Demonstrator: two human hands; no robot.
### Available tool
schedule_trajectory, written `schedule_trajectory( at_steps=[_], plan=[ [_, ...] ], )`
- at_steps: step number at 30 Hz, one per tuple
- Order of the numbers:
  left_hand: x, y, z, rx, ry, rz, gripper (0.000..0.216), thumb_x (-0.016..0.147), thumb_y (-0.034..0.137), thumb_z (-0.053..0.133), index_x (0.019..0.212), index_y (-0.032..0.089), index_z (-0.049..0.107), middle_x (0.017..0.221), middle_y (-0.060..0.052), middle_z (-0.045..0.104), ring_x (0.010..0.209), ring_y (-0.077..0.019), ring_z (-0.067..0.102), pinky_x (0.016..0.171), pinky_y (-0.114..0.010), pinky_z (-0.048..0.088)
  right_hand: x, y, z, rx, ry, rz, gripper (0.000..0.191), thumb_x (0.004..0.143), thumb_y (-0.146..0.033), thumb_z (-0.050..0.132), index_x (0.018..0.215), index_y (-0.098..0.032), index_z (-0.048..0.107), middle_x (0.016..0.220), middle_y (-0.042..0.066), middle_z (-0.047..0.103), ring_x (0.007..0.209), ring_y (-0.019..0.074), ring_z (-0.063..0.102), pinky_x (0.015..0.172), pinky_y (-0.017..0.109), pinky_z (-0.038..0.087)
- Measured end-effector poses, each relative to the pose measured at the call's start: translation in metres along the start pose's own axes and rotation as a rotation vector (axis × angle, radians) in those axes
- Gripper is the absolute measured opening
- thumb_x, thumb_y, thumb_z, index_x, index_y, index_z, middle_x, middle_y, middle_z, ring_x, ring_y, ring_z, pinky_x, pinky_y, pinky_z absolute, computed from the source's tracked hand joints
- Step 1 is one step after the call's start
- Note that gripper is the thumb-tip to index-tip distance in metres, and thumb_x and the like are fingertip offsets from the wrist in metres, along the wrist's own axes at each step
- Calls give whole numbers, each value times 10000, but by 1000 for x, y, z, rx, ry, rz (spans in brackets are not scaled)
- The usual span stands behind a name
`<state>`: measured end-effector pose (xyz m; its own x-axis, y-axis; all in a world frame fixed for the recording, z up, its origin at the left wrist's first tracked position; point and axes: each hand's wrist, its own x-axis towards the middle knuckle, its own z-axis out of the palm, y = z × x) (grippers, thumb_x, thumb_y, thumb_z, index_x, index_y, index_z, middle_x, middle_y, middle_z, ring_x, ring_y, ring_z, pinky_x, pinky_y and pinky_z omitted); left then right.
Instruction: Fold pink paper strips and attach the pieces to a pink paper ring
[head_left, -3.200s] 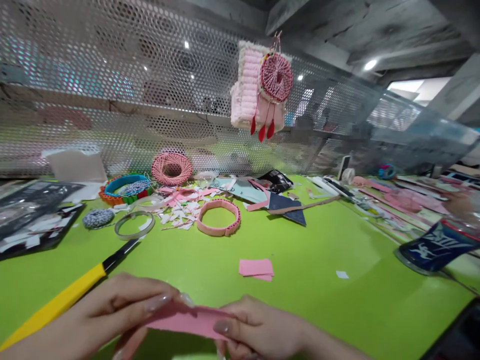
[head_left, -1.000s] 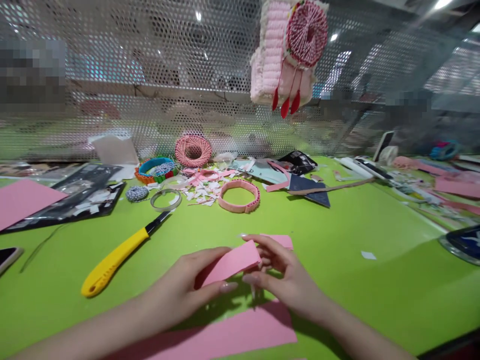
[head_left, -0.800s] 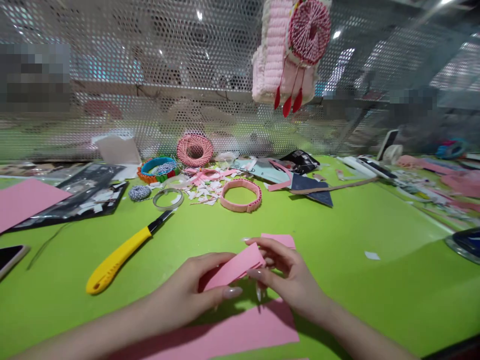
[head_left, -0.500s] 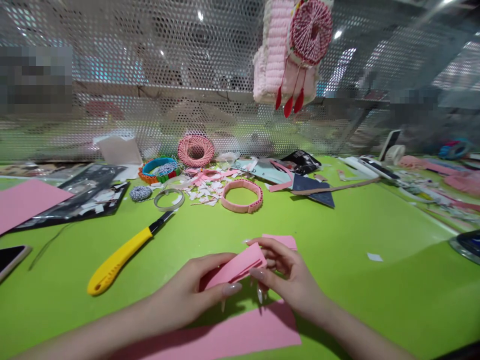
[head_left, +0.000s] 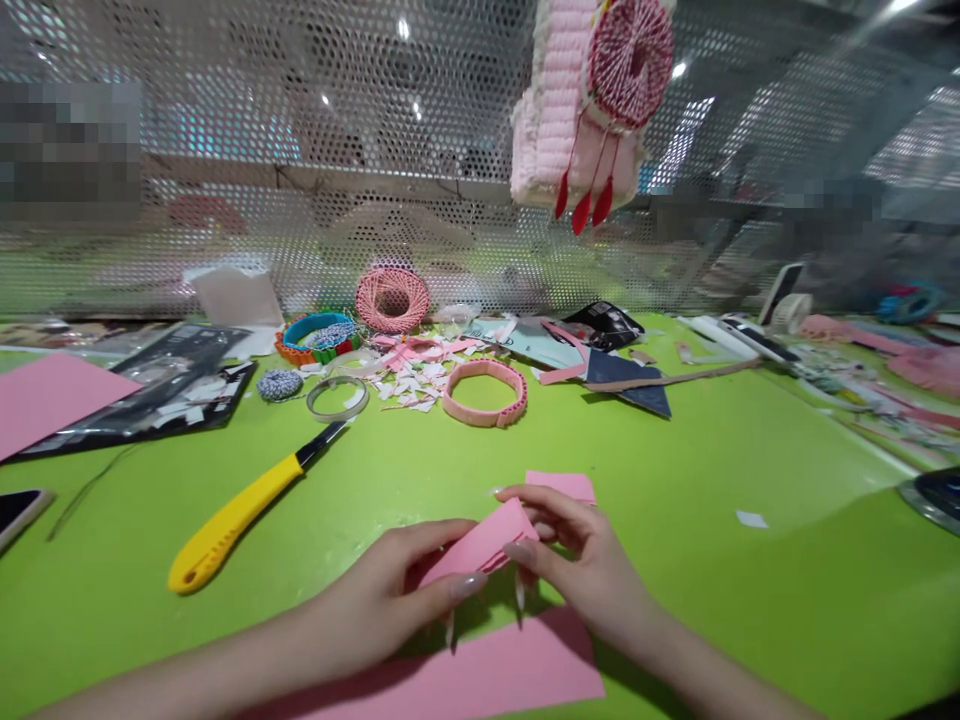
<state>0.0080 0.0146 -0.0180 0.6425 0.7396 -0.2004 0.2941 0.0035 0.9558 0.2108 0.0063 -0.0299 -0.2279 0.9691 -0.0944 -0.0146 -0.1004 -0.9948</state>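
Observation:
Between my two hands, just above the green table, is a folded strip of pink paper (head_left: 482, 541) with several layers showing along its near edge. My left hand (head_left: 397, 580) grips its left end, thumb in front and fingers behind. At the right end my right hand (head_left: 581, 550) pinches it between thumb and fingers. Below them a larger pink paper sheet (head_left: 517, 665) lies on the table, partly covered by my left forearm. Just behind my right hand rests a small pink paper piece (head_left: 562, 487).
A yellow utility knife (head_left: 236, 520) lies left of my hands, blade pointing away. Farther back are a pink ring (head_left: 485, 393), a roll of tape (head_left: 337, 399), white paper scraps (head_left: 415, 381) and a woven pink ring (head_left: 392, 299). A perforated metal screen (head_left: 315, 200) stands behind.
The folded paper and both hands have shifted very slightly, and its layers sit closer together along the near edge. Both hands keep hold of it. The camera view has moved a little.

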Motion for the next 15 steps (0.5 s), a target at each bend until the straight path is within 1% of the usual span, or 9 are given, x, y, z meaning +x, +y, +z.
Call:
schedule_trajectory(
  at_steps=[4, 9, 12, 15],
  plan=[
    [0, 1, 0, 8, -6, 33, 410, 920, 411, 481, 1248, 187, 585, 970, -61, 686, 833, -188, 580, 781, -285, 469, 0, 2, -1, 25, 14, 32, 486, 686, -445, 773, 1065, -154, 683, 679, 0, 577, 538, 96, 525, 503, 220, 466],
    [0, -1, 2, 37, 7, 64, 382, 911, 405, 516, 1250, 243, 579, 1064, -36, 675, 912, -190, 589, 836, -279, 453, -2, 3, -1, 8, 9, 38, 486, 697, -436, 768, 1090, -165, 683, 693, -1, 571, 553, 104, 538, 521, 234, 474],
    [0, -1, 3, 46, -12, 56, 381, 916, 418, 499, 1230, 224, 594, 989, -40, 679, 876, -189, 586, 799, -277, 463, -2, 2, 0, -47, 13, 20, 478, 714, -443, 753, 1093, -159, 684, 685, 4, 575, 560, 114, 552, 532, 246, 476],
    [0, 0, 5, -10, -23, 31, 422, 929, 449, 450, 1234, 193, 590, 891, -49, 665, 810, -181, 569, 736, -265, 474, -2, 1, 0, -52, 17, 32, 505, 717, -466, 744, 1106, -152, 676, 694, 8, 574, 559, 114, 551, 523, 246, 482]
  ],
)
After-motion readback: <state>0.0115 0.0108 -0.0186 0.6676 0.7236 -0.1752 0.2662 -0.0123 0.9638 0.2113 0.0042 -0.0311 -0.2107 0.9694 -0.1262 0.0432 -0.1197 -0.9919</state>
